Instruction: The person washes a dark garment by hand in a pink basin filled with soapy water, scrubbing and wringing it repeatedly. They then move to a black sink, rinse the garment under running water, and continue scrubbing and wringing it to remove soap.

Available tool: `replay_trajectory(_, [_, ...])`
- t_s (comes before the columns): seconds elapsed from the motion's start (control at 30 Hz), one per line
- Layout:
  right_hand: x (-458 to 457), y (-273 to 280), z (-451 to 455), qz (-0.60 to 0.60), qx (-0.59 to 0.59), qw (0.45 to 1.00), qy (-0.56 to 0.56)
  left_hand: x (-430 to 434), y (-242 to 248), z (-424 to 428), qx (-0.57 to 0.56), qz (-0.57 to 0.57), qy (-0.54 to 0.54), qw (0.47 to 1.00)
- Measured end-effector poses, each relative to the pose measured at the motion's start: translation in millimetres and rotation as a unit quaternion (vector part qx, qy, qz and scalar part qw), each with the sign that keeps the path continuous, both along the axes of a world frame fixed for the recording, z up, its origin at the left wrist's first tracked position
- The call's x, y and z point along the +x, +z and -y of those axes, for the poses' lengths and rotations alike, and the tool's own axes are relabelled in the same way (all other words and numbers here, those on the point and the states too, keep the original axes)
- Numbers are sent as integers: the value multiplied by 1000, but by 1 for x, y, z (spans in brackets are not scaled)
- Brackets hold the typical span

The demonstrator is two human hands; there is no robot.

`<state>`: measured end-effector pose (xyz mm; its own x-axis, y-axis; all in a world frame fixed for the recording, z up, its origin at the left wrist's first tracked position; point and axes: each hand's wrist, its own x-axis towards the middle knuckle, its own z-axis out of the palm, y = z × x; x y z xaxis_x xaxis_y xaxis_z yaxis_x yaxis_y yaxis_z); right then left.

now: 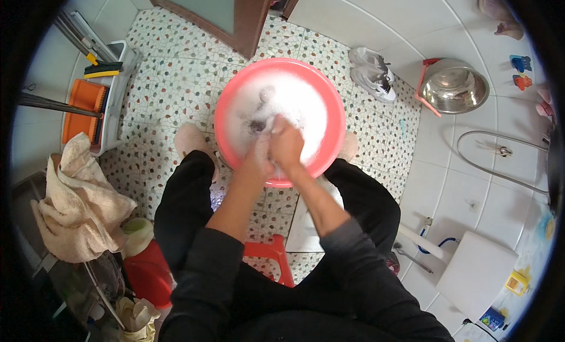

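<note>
A round pink plastic basin (338,117) stands on the floor between my feet, holding water under thick white suds (304,94). Both my hands are over the suds near the basin's middle, pressed close together. My left hand (260,152) is partly coated in foam, and its fingers are hard to make out. Against it lies my right hand (286,141), curled around a small whitish foamy thing (273,125), perhaps cloth, which my left hand also touches. Dark patches, perhaps submerged fabric (257,126), show through the foam beside my fingers.
Grey-white sneakers (373,75) stand by the right wall, near a hanging steel basin (457,86). A red plastic stool (276,253) is beneath me. Leftward are an orange dustpan (84,108), a beige towel (79,205) and a red bucket (148,273). A wooden-framed door (247,24) stands ahead.
</note>
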<state>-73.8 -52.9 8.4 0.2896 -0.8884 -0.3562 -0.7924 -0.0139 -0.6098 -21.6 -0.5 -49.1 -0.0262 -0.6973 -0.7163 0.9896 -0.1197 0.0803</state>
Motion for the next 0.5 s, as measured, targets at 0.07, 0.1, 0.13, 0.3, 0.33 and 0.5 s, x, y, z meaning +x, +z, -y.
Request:
replay_trajectory(0.07, [4, -4, 20, 8, -43, 999, -24, -8, 15, 4, 118, 71, -2, 990])
replay_trajectory(0.1, [4, -3, 22, 19, -53, 998, -32, -5, 18, 8, 138, 59, -2, 989])
replay_trajectory(0.13, [2, 0, 18, 51, -77, 996, 1, -1, 19, 8, 120, 52, 11, 991])
replay_trajectory(0.3, [-7, 18, -33, 219, -138, 956, 138, 26, 19, -5, 21, 102, -32, 994])
replay_trajectory(0.33, [-8, 17, -34, 243, -122, 953, 130, 28, 21, -3, 23, 92, -71, 993])
replay_trajectory(0.5, [4, -1, 9, 100, -85, 991, 11, 7, 40, 12, 210, 75, -14, 975])
